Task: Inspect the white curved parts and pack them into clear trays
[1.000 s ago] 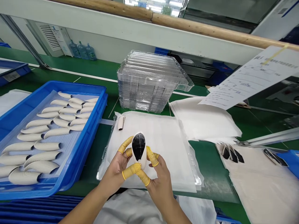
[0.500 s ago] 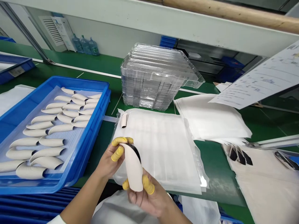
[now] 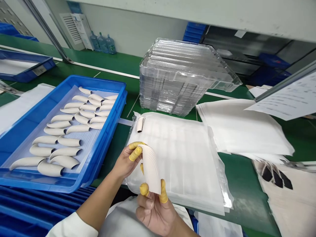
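A curved cream-white ribbed shell piece (image 3: 150, 169) is held up between both hands above a clear bagged white pad (image 3: 182, 158). My left hand (image 3: 128, 161), with yellow finger cots, pinches its upper end. My right hand (image 3: 154, 209), also in yellow cots, grips its lower end from below. The piece shows its pale ribbed outer side. One small cream piece (image 3: 140, 124) lies on the pad's far left corner.
A blue tray (image 3: 108, 131) at left holds several cream shell pieces (image 3: 69, 142). A stack of clear plastic trays (image 3: 180, 77) stands behind the pad. White sheets (image 3: 237, 128) lie at right, with dark-faced pieces (image 3: 276, 176) on a cloth.
The piece has been turned from its black inner face to its pale ribbed outer side. My hands have moved slightly right and nearer, and the view has tilted down.
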### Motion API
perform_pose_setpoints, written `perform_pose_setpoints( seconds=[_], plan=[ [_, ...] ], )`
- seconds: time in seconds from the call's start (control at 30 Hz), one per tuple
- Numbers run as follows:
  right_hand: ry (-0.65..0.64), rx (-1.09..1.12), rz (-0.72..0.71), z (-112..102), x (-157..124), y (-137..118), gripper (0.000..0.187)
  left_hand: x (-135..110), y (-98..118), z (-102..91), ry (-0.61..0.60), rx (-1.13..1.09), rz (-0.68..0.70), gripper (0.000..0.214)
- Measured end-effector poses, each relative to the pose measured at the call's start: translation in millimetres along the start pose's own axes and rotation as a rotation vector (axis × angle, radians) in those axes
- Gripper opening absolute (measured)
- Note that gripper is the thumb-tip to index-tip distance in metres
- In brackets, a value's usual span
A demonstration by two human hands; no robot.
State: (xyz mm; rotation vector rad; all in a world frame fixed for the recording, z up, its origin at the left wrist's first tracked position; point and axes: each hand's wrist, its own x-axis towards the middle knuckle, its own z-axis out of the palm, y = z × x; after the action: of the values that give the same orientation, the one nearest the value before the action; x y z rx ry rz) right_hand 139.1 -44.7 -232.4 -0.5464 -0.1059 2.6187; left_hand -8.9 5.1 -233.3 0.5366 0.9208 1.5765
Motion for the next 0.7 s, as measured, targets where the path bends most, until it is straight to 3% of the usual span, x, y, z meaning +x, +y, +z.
perform_pose_setpoints(
  seconds=[0.1,0.17,0.2,0.27,0.37,0.43,0.53,0.7],
  plan=[
    [0.068,-0.319,-0.123,-4.1,11.3,-11.8,0.057,18.2,17.1,-14.2,0.019,0.291,0.120,0.035],
    [0.130,-0.789,-0.323,-8.7,22.4,-21.8,0.059,39.7,33.2,-25.8,0.032,0.667,0.170,0.042],
    [0.150,-1.085,-0.432,-11.7,28.3,-25.8,0.058,52.3,40.9,-30.9,0.023,0.903,0.157,0.046],
    [0.133,-1.682,-0.575,-17.8,40.1,-29.7,0.053,77.8,52.4,-37.8,0.002,1.155,0.089,0.041],
    [-0.019,-2.272,-0.538,-24.1,54.5,-25.1,0.049,107.9,55.2,-37.1,-0.056,1.412,-0.032,0.025],
    [-0.152,-2.405,-0.428,-25.2,60.5,-19.0,0.055,119.6,50.0,-31.0,-0.112,1.596,-0.123,0.017],
    [-0.281,-2.389,-0.288,-24.3,64.1,-12.3,0.068,127.0,40.2,-19.7,-0.183,1.836,-0.246,0.020],
    [-0.298,-2.349,-0.187,-21.7,62.5,-10.9,0.072,127.9,27.3,-8.1,-0.237,2.092,-0.319,0.030]
  ],
)
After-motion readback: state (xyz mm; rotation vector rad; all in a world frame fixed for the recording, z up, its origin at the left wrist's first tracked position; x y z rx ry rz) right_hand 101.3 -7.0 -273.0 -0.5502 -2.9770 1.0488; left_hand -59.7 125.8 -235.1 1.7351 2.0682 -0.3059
